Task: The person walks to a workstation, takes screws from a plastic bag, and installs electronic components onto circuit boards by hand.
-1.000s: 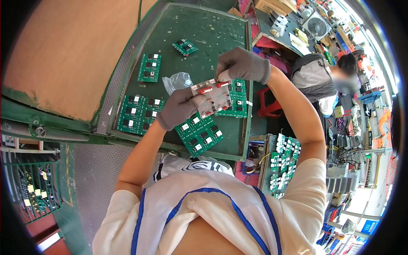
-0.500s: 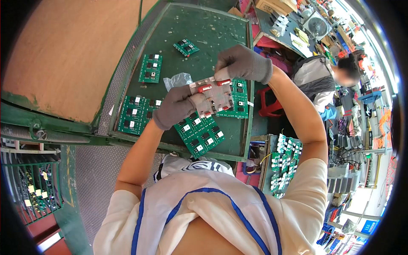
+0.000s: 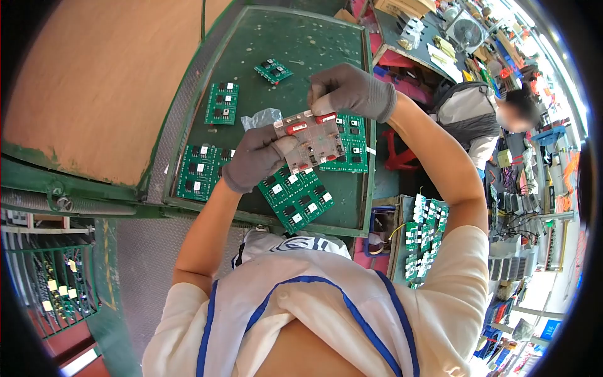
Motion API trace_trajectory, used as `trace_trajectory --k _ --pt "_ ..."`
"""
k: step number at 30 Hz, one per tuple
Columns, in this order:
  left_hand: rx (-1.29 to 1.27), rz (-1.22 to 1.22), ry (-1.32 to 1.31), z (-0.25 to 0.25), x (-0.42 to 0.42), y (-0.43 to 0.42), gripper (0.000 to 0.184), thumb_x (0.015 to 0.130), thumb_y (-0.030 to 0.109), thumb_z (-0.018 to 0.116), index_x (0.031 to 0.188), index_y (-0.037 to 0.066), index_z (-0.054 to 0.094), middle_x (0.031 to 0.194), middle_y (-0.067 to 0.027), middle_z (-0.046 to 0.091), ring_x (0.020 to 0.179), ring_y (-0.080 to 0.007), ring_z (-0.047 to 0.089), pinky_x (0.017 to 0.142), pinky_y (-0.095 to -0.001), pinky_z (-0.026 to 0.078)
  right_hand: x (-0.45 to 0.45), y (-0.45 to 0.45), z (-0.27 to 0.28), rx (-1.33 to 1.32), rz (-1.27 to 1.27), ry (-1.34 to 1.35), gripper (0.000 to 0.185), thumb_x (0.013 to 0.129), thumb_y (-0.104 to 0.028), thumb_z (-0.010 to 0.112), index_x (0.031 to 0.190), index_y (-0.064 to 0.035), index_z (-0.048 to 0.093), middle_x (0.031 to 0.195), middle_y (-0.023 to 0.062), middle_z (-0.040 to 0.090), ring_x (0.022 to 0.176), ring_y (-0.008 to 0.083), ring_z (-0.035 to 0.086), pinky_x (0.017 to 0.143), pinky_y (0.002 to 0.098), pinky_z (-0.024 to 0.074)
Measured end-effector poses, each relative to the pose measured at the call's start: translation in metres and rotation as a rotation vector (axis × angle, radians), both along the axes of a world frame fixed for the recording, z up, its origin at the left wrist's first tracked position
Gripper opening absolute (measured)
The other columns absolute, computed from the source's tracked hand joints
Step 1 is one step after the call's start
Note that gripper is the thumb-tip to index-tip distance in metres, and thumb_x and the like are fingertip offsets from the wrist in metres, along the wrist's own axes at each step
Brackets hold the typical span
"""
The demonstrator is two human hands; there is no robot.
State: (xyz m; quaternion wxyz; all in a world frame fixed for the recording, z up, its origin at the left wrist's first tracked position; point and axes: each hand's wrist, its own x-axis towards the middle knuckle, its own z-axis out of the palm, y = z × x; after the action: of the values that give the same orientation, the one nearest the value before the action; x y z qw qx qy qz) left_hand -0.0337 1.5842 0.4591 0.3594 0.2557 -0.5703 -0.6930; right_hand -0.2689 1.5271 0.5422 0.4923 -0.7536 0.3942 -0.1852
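A greyish, see-through-looking plate [image 3: 312, 146] with red pieces and small dark parts is held up over the green table. My left hand [image 3: 257, 157], in a grey glove, grips its left edge between thumb and fingers. At the plate's top right corner, beside a red piece, the gloved fingers of my right hand [image 3: 352, 91] are pinched together. Beneath the plate lies a green circuit board panel [image 3: 296, 204] with black parts and white squares. Another green board [image 3: 353, 141] is partly covered by the plate. A crumpled clear plastic bag [image 3: 261, 119] rests behind my left hand.
More green boards lie left [image 3: 196, 176] and farther back [image 3: 222, 103], with a small board [image 3: 273, 71] beyond. The table [image 3: 301, 38] has a raised rim. Boards fill a rack [image 3: 424, 235] at right, near a red stool [image 3: 397, 154]. A co-worker [image 3: 471, 113] is behind it.
Both hands and the plate have shifted slightly left, and the plate's tilt has changed a little. The grip on the plate looks the same.
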Motion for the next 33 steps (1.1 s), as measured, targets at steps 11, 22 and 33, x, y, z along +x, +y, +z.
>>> trace_trajectory --k 11,22,33 --pt "0.054 0.044 0.064 -0.009 -0.007 -0.004 0.040 0.089 0.020 0.060 0.119 -0.007 0.055 0.071 0.0009 0.057 0.048 -0.0005 0.039 0.041 -0.0180 0.028 0.004 0.002 -0.004 0.202 -0.068 -0.194 0.044 0.072 -0.004 0.064 0.113 0.0036 0.052 0.080 0.0035 0.057 0.074 0.0081 0.053 0.067 0.0255 0.0454" --pt "0.104 -0.036 0.136 0.000 0.012 -0.009 0.037 0.089 0.016 0.059 0.119 -0.006 0.057 0.087 -0.0037 0.063 0.066 -0.0041 0.052 0.056 -0.0206 0.040 0.002 0.010 0.014 0.482 -0.113 -0.337 0.054 0.091 -0.035 0.059 0.122 0.0084 0.053 0.101 0.0108 0.062 0.090 0.0156 0.061 0.076 0.0302 0.0543" --pt "-0.225 0.013 -0.054 0.013 0.008 0.001 0.030 0.093 0.012 0.056 0.119 -0.003 0.058 0.097 -0.0035 0.064 0.085 -0.0062 0.055 0.074 -0.0231 0.047 -0.003 0.020 0.028 0.143 -0.041 0.079 0.037 0.076 -0.028 0.067 0.095 0.0034 0.070 0.069 0.0056 0.062 0.055 0.0094 0.055 0.050 0.0241 0.0435"
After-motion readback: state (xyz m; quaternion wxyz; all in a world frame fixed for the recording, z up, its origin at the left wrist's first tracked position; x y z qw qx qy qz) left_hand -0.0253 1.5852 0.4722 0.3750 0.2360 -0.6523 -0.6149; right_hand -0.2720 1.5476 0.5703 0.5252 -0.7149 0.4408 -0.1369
